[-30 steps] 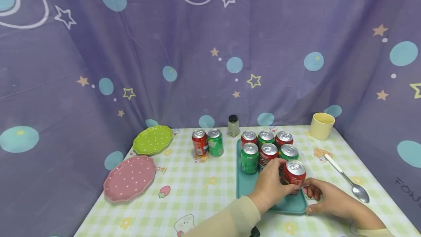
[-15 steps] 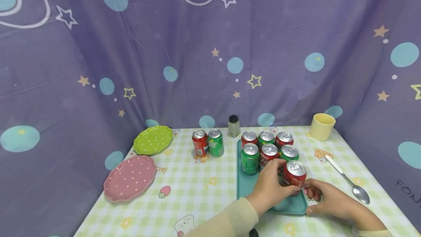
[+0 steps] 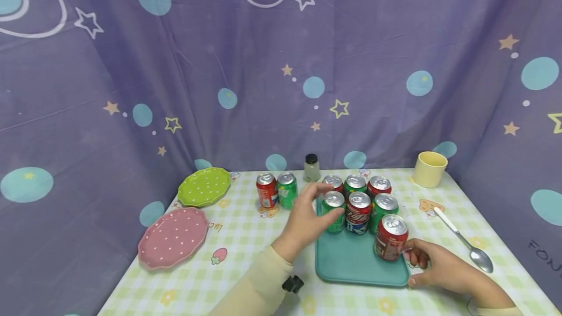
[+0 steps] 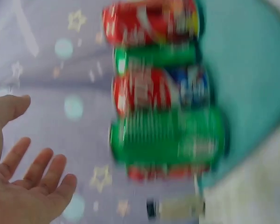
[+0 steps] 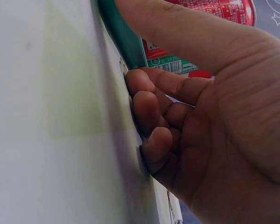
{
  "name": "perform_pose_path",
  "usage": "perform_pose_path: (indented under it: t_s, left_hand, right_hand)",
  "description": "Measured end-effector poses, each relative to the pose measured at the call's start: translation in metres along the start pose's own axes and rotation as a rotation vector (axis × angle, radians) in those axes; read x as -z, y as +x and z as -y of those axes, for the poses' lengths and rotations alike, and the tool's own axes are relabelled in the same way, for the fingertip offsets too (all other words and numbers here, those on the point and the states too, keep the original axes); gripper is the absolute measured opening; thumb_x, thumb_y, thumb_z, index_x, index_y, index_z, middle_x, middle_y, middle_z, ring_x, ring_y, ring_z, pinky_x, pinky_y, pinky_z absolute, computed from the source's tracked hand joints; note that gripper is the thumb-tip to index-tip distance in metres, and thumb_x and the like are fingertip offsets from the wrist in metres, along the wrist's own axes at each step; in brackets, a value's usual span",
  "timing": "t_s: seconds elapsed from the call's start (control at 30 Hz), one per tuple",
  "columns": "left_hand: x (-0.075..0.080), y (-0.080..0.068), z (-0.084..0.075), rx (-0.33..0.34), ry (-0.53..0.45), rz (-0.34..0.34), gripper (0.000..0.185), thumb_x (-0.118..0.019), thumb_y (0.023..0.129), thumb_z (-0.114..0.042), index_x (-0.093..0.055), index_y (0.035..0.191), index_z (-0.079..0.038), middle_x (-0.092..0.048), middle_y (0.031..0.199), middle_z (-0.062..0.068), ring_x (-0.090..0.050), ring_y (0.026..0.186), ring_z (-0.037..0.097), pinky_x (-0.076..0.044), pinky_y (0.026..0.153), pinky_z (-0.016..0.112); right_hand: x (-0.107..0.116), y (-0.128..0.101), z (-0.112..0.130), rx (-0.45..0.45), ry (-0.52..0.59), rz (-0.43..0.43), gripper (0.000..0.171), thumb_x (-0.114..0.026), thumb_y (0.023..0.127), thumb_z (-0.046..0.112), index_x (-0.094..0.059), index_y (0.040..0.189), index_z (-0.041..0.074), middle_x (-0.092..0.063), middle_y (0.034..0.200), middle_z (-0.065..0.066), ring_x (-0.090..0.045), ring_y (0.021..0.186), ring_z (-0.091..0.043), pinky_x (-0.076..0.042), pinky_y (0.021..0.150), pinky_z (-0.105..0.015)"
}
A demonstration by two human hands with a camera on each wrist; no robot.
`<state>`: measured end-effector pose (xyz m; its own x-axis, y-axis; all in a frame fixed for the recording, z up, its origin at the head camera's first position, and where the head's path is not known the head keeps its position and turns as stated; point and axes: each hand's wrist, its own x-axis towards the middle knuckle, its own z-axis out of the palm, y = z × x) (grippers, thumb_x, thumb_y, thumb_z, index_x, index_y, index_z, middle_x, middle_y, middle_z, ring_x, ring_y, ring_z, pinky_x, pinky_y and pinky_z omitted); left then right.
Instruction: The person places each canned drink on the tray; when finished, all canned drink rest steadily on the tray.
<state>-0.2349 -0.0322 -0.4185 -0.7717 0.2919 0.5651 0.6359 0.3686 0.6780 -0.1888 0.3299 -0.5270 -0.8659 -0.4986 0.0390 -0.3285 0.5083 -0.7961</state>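
My left hand [image 3: 305, 221] holds nothing, thumb and fingers spread beside the front-left green soda can [image 3: 332, 221]. In the left wrist view the fingers stand apart from the row of cans, which is blurred. A teal tray [image 3: 347, 260] carries several upright red and green soda cans in rows. Alone in the front row, at the right, stands a red soda can [image 3: 391, 244]. My right hand [image 3: 443, 267] rests at the tray's right edge, fingers loosely bent. Its fingertips [image 5: 147, 109] lie low against the tablecloth in the right wrist view.
Left of the tray stand a red can [image 3: 267, 191] and a green can [image 3: 288, 191]. A black-capped jar [image 3: 311, 169] is behind. Pink [image 3: 173, 238] and green plates [image 3: 204, 187] lie left; a yellow cup [image 3: 429, 169] and a spoon [image 3: 465, 240] are on the right.
My left hand has let go of the front red can and moved left and up to the front-left green can. That red can stays on the tray. The right hand has not moved.
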Motion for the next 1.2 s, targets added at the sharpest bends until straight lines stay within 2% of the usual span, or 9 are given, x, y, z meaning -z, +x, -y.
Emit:
perform_pose_path:
  t_s: [0.13,0.2,0.3,0.37,0.5,0.63,0.83,1.03,1.2]
  left_hand:
    - [0.039,0.007,0.028,-0.010,0.060,-0.104,0.050,-0.088,0.086,-0.016,-0.066,0.131,-0.009,-0.066,0.129,0.002,-0.060,0.124,0.019,-0.048,0.109,0.043]
    - [0.056,0.010,0.045,0.014,0.088,-0.147,0.051,-0.088,0.086,-0.015,-0.066,0.132,-0.010,-0.065,0.129,0.004,-0.059,0.123,0.024,-0.049,0.107,0.050]
    - [0.078,0.012,0.074,0.071,0.121,-0.190,0.053,-0.087,0.087,-0.015,-0.063,0.135,-0.011,-0.061,0.131,0.010,-0.059,0.122,0.030,-0.050,0.104,0.055]
    - [0.090,0.012,0.092,0.111,0.157,-0.211,0.056,-0.087,0.087,-0.016,-0.061,0.137,-0.009,-0.060,0.133,0.014,-0.057,0.126,0.034,-0.047,0.107,0.056]
    - [0.106,0.009,0.125,0.209,0.185,-0.233,0.064,-0.086,0.088,-0.018,-0.056,0.143,-0.007,-0.057,0.140,0.020,-0.052,0.133,0.037,-0.042,0.112,0.055]
    - [0.113,0.005,0.151,0.325,0.121,-0.216,0.071,-0.086,0.089,-0.020,-0.049,0.148,-0.009,-0.052,0.147,0.020,-0.048,0.137,0.038,-0.038,0.115,0.058]
    - [0.113,0.004,0.176,0.474,-0.027,-0.124,0.081,-0.087,0.089,-0.023,-0.041,0.155,-0.012,-0.047,0.151,0.019,-0.044,0.142,0.040,-0.038,0.117,0.057]
    - [0.107,0.005,0.189,0.533,-0.113,-0.095,0.088,-0.090,0.086,-0.024,-0.040,0.157,-0.011,-0.049,0.148,0.020,-0.049,0.139,0.041,-0.045,0.111,0.057]
    - [0.102,0.006,0.194,0.561,-0.116,-0.102,0.087,-0.090,0.086,-0.023,-0.040,0.157,-0.012,-0.050,0.146,0.019,-0.053,0.135,0.039,-0.048,0.109,0.052]
  right_hand:
    - [0.000,-0.001,0.001,-0.007,0.003,0.002,0.065,-0.094,0.078,0.020,-0.058,0.128,-0.002,-0.056,0.095,-0.006,-0.053,0.079,-0.013,-0.046,0.064,-0.029]
    - [0.001,-0.001,0.001,-0.008,0.006,0.003,0.065,-0.094,0.078,0.020,-0.058,0.127,-0.002,-0.057,0.095,-0.006,-0.053,0.079,-0.013,-0.046,0.064,-0.028]
    - [0.001,-0.001,0.001,0.002,0.008,0.004,0.064,-0.093,0.078,0.021,-0.058,0.127,-0.002,-0.057,0.095,-0.005,-0.053,0.079,-0.013,-0.046,0.064,-0.028]
    - [0.001,-0.001,0.001,0.002,0.011,0.003,0.064,-0.093,0.078,0.022,-0.059,0.126,-0.002,-0.057,0.094,-0.005,-0.054,0.079,-0.013,-0.046,0.064,-0.028]
    - [0.001,-0.001,-0.001,-0.006,0.017,0.004,0.065,-0.094,0.078,0.024,-0.059,0.126,-0.002,-0.057,0.094,-0.005,-0.055,0.080,-0.013,-0.047,0.065,-0.027]
    - [0.000,-0.001,-0.001,0.002,0.029,0.006,0.065,-0.093,0.078,0.023,-0.059,0.127,-0.002,-0.057,0.095,-0.005,-0.054,0.080,-0.013,-0.046,0.065,-0.028]
    - [0.000,-0.001,0.000,0.003,0.032,0.004,0.065,-0.093,0.078,0.023,-0.059,0.127,-0.002,-0.057,0.095,-0.006,-0.054,0.080,-0.013,-0.046,0.065,-0.028]
    - [0.001,-0.001,0.000,-0.006,0.032,0.009,0.066,-0.093,0.078,0.024,-0.059,0.127,-0.003,-0.057,0.094,-0.006,-0.054,0.080,-0.014,-0.046,0.064,-0.028]
    - [0.000,-0.001,0.001,0.001,0.036,0.008,0.065,-0.093,0.078,0.023,-0.059,0.127,-0.002,-0.056,0.094,-0.005,-0.054,0.080,-0.013,-0.046,0.064,-0.028]
